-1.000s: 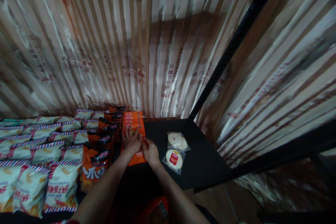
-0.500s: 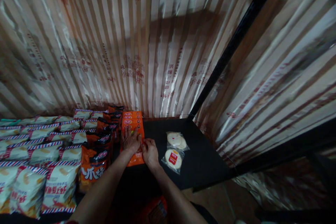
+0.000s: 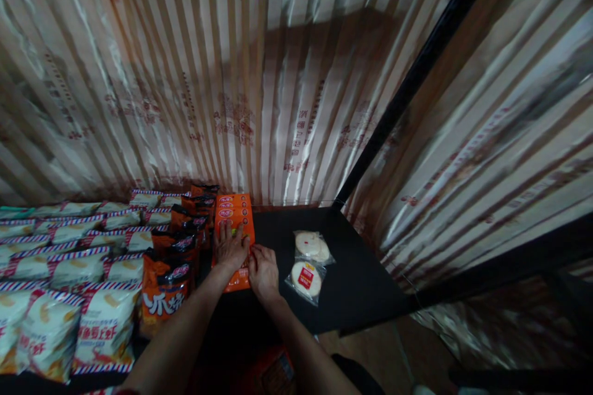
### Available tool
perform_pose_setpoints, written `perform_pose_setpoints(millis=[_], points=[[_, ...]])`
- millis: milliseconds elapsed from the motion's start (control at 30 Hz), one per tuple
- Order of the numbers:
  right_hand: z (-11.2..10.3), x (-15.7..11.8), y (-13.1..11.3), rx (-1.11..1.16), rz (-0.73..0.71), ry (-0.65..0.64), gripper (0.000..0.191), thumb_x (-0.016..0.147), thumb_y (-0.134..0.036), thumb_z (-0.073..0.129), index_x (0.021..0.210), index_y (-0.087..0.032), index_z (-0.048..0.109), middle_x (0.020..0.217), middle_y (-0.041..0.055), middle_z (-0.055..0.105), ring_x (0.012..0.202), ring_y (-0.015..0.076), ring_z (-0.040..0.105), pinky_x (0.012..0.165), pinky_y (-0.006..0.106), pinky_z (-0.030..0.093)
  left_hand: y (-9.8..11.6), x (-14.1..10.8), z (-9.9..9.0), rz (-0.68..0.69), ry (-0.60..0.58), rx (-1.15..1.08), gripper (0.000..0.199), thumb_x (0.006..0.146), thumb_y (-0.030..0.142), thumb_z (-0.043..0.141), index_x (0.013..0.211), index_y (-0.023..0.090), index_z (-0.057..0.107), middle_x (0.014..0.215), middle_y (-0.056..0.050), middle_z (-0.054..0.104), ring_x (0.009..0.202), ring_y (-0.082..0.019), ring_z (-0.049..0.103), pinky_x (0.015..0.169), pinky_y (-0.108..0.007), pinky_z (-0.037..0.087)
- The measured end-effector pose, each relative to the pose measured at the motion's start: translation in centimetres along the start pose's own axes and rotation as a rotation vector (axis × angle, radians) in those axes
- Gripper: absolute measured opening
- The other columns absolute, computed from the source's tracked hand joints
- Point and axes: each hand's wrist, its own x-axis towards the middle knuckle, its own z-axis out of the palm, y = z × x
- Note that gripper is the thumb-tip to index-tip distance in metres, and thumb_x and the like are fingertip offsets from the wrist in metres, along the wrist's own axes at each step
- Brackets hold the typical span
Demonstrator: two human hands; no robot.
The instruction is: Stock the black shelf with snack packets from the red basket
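Observation:
Flat orange snack packets (image 3: 235, 203) lie overlapped in a row on the black shelf (image 3: 359, 278). My left hand (image 3: 231, 248) rests palm down on them with its fingers spread. At their right edge, my right hand (image 3: 264, 273) has its fingers curled and pinched on the front packet's side; its fingertips are partly hidden. Immediately left of the packets stands a column of black-and-orange snack bags (image 3: 164, 299). To the right of my right hand lie clear-wrapped round white crackers, one with a red label (image 3: 306, 279) and others behind it (image 3: 312, 247).
Rows of white snack bags (image 3: 104, 327) with striped edges fill the left side. A pleated, printed foil curtain (image 3: 287, 74) hangs behind the shelf. A black post (image 3: 393, 105) rises at the back right corner. Below the front edge, an orange package (image 3: 278, 373) shows dimly.
My right hand has shifted very slightly left and up along the packet edge. My left hand stays spread on the packets. The rest looks the same.

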Motion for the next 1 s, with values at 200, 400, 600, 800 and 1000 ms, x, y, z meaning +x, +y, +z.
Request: perform_pose_setpoints(millis=[200, 400, 600, 800, 1000], points=[[-0.3, -0.1, -0.3, 0.0, 0.005, -0.006, 0.035, 0.083, -0.015, 0.04, 0.108, -0.013, 0.064, 0.11, 0.0099, 0.062, 0.103, 0.0214, 0.05, 0.094, 0.031, 0.041, -0.1, -0.1, 0.2, 0.011, 0.02, -0.005, 0.053, 0.086, 0.044, 0.035, 0.135, 0.025, 0.038, 0.148, -0.007, 0.027, 0.138, -0.029, 0.012, 0.11, -0.049, 0.009], [-0.5, 0.0, -0.4, 0.019, 0.023, -0.017, 0.035, 0.083, -0.017, 0.042, 0.11, -0.013, 0.064, 0.112, 0.0096, 0.062, 0.103, 0.0216, 0.05, 0.094, 0.031, 0.041, -0.1, 0.1, 0.4, 0.013, 0.045, -0.029, 0.053, 0.085, 0.042, 0.037, 0.134, 0.024, 0.04, 0.148, -0.007, 0.027, 0.138, -0.029, 0.009, 0.11, -0.048, 0.006], [-0.7, 0.2, -0.2, 0.06, 0.012, 0.025, 0.034, 0.083, -0.016, 0.041, 0.107, -0.012, 0.065, 0.11, 0.0104, 0.063, 0.101, 0.0214, 0.052, 0.093, 0.032, 0.042, 0.2, 0.3, 0.6, 0.014, 0.065, -0.014, 0.053, 0.084, 0.038, 0.038, 0.135, 0.022, 0.039, 0.148, -0.008, 0.026, 0.138, -0.027, 0.01, 0.111, -0.048, 0.008], [-0.7, -0.1, 0.4, 0.075, -0.016, 0.099, 0.034, 0.081, -0.016, 0.042, 0.106, -0.015, 0.065, 0.107, 0.0102, 0.064, 0.1, 0.0217, 0.053, 0.091, 0.036, 0.043, 0.4, 0.1, -0.1, 0.074, 0.064, 0.004, 0.053, 0.086, 0.035, 0.035, 0.136, 0.018, 0.036, 0.148, -0.009, 0.027, 0.138, -0.027, 0.009, 0.11, -0.048, 0.009], [-1.1, -0.8, 0.1, 0.077, -0.004, 0.107, 0.034, 0.08, -0.014, 0.042, 0.104, -0.013, 0.066, 0.106, 0.0109, 0.064, 0.1, 0.0222, 0.054, 0.091, 0.036, 0.044, 0.9, -1.0, -0.6, 0.163, 0.102, 0.005, 0.05, 0.085, 0.03, 0.036, 0.133, 0.016, 0.041, 0.146, -0.009, 0.03, 0.138, -0.027, 0.009, 0.11, -0.047, 0.011]])
